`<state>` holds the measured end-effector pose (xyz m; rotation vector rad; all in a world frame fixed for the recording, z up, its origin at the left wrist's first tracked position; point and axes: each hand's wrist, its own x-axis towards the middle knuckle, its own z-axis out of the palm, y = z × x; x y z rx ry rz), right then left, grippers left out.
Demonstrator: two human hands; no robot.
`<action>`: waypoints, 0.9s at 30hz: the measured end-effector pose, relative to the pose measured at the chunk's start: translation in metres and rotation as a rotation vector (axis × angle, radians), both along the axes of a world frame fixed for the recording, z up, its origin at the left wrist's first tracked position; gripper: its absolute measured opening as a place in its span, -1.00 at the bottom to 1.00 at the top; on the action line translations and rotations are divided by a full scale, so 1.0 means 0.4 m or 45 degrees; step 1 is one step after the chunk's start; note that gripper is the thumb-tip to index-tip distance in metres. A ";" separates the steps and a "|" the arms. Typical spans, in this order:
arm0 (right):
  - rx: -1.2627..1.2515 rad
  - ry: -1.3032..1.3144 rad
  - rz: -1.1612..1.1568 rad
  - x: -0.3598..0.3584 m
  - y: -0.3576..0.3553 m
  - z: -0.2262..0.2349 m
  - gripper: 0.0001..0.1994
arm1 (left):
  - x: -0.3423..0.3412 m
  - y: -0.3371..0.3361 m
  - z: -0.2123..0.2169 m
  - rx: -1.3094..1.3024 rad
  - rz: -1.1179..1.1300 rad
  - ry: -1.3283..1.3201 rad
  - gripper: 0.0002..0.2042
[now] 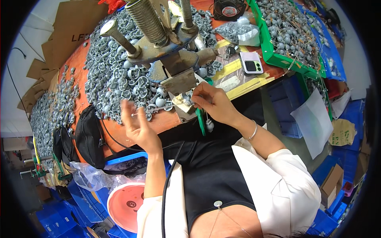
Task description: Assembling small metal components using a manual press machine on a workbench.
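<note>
In front of a hand-operated screw press (174, 63), my right hand (216, 104) pinches a small grey plastic piece at one end of a thin metal rod (160, 108). The rod reaches leftward, below the press jaw, toward my left hand (139, 129). My left hand has its fingers apart, slightly blurred, near the rod's far end; no grip on it shows. Just under my right hand hangs a green strip-like part (201, 122), with a small grey piece (209, 125) beside it. Behind the rod spreads a large heap of grey plastic caps (115, 75) on the orange table (158, 125).
A green crate (270, 51) of grey balls with rods stands at the far right. A phone (251, 63) lies near a bag of parts (240, 32). To the left are a black bag (89, 137) and more assembled pieces (51, 115). A pink basin (125, 206) sits below.
</note>
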<state>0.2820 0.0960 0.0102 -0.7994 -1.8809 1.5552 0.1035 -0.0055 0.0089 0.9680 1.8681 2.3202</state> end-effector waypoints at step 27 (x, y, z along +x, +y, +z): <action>0.791 -0.357 -0.374 -0.039 -0.013 -0.073 -0.74 | 0.075 0.080 -0.057 -0.699 -0.476 0.549 -0.79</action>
